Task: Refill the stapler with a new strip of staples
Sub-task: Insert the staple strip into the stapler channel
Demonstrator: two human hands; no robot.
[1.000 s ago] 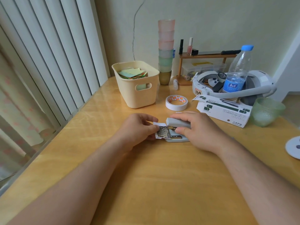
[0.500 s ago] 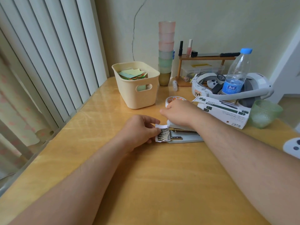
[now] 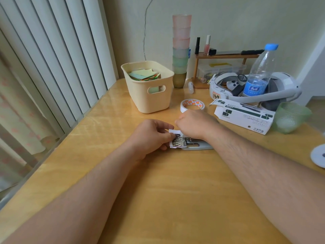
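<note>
**Head view: stapler lying open, staples box held at its front end**

Head camera looks down on a wooden table (image 3: pixel 175 199). Left hand (image 3: pixel 151 136) pinches a small white staples box (image 3: pixel 175 140) between thumb and fingers; loose staple strips show fanned inside the box. The box sits at the left end of the stapler (image 3: pixel 197 146), touching or just beside it.

Right hand (image 3: pixel 193 124) is above the stapler's far side, knuckles up and fingers curled downward. What the fingers hold is hidden under the hand, so its grasp cannot be told.

Stapler: grey base flat on the table, metal staple channel exposed, partly covered by the right wrist.

Beyond the hands: a roll of tape (image 3: pixel 192 105) just behind the right hand; a cream basket (image 3: pixel 149 95) with coloured paper slips; a white and green carton (image 3: pixel 244 118) to the right; a green glass (image 3: pixel 290 117) beside it; a water bottle (image 3: pixel 258 74) standing inside a white headset (image 3: pixel 284 85); stacked cups (image 3: pixel 181 44) at the wall.
</note>
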